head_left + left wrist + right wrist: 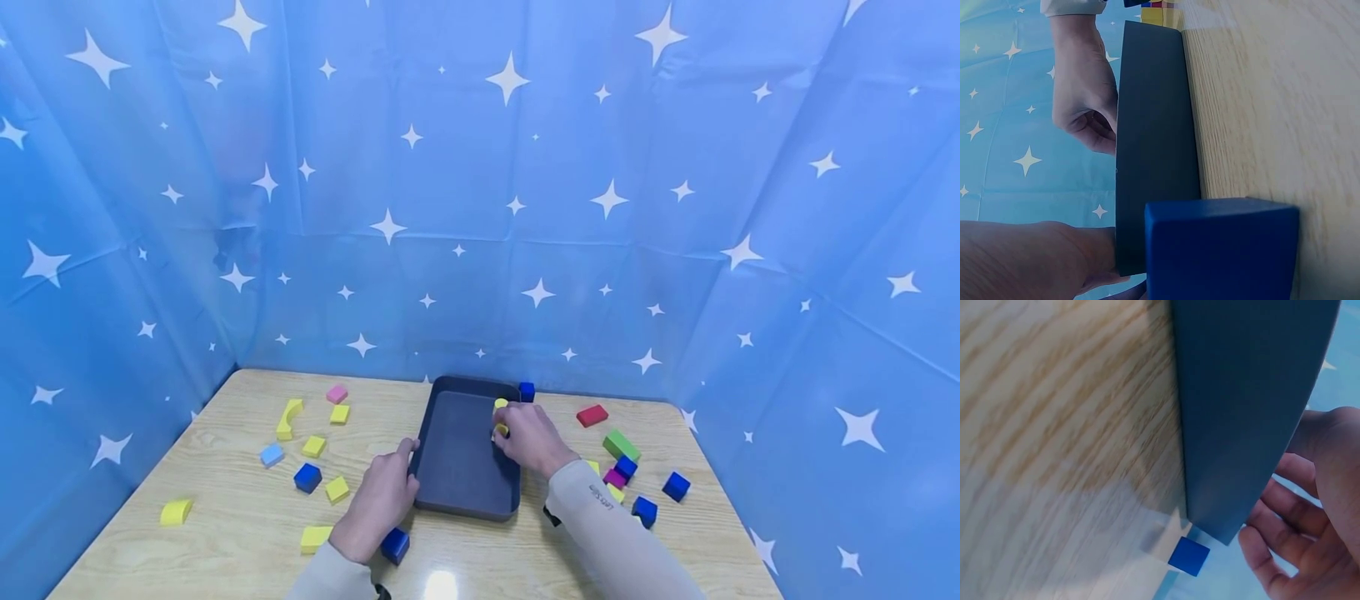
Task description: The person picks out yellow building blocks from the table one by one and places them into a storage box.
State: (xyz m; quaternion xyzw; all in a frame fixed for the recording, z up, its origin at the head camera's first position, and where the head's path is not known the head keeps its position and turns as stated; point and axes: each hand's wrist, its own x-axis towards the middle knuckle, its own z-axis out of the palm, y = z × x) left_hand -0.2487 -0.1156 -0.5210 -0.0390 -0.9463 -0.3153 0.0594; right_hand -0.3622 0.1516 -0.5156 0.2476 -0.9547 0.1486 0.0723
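A dark grey rectangular tray point(465, 502) lies on the table between the hands. My left hand point(386, 492) grips its left rim near the front corner; the left wrist view shows the tray's side wall point(1157, 125) beside that hand. Over the tray's right side, my right hand point(528, 437) pinches a small yellow block point(501, 430), mostly covered by the fingers. Just beyond it in the tray stands a yellow cylinder point(500, 403). In the right wrist view the curled fingers point(1285, 512) show past the tray wall, which hides their tips.
A blue cube point(395, 546) sits close by the left wrist, another blue cube point(527, 392) beyond the tray's far right corner. Scattered left are several yellow blocks, a yellow arch point(288, 419) and a pink block point(337, 393). Right are a red block point(592, 416) and green block point(621, 445).
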